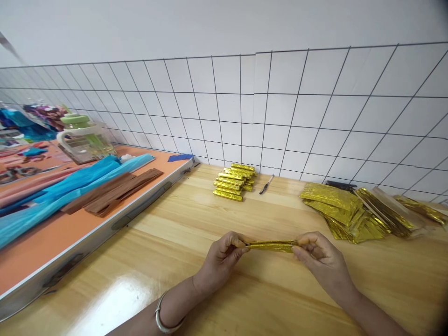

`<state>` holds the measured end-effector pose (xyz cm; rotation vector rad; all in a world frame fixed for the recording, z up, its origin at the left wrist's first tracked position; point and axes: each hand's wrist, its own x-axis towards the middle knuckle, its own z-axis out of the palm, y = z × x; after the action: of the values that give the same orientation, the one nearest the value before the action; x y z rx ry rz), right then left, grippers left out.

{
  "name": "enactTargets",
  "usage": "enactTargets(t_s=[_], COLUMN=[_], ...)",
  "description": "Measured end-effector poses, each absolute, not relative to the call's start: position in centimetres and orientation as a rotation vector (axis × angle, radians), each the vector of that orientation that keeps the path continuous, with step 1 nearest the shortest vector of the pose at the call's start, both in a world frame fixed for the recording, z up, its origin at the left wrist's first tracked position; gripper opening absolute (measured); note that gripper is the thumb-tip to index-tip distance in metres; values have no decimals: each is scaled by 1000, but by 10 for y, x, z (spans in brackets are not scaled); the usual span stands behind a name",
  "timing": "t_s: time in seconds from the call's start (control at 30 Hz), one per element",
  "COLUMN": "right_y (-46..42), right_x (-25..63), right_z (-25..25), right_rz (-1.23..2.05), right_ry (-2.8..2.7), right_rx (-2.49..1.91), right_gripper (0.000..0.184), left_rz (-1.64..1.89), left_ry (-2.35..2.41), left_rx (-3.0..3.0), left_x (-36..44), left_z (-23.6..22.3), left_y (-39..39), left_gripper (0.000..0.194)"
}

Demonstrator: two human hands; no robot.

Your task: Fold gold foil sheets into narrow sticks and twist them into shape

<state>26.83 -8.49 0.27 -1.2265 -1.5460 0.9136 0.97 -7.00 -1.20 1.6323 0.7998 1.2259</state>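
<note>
A narrow folded strip of gold foil stretches between my two hands, just above the wooden table. My left hand pinches its left end between thumb and fingers. At the other end, my right hand grips the strip in the same way. Beyond my hands lies a stack of folded gold foil strips. To the right is a pile of flat gold foil sheets, spread and overlapping. A bangle circles my left wrist.
A pen lies near the tiled wall. Behind the foil pile is a black object. On the left, an orange-topped board with a raised edge carries blue and brown strips and a jug with a green lid.
</note>
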Motion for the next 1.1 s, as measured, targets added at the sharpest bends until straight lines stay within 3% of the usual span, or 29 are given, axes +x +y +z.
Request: enactTargets(t_s=[0.13, 0.3, 0.53, 0.77, 1.1], right_y=[-83, -78, -76, -75, -76], right_x=[272, 275, 276, 276, 274], right_z=[2, 3, -2, -4, -3], right_rz=[870, 618, 389, 378, 442], right_ry=[-1611, -1934, -2073, -2059, -2008], right_rx=[-1267, -1077, -970, -974, -1012], right_gripper=[28, 11, 25, 27, 16], left_rz=[1230, 1228, 1262, 1284, 1266], left_ry=[826, 905, 893, 873, 874], left_rx=[1625, 1593, 1405, 1284, 1344], left_x=[8, 4, 8, 12, 12], left_z=[-15, -18, -12, -8, -6], left_y=[-67, -63, -63, -64, -64], left_gripper=[8, 7, 17, 22, 22])
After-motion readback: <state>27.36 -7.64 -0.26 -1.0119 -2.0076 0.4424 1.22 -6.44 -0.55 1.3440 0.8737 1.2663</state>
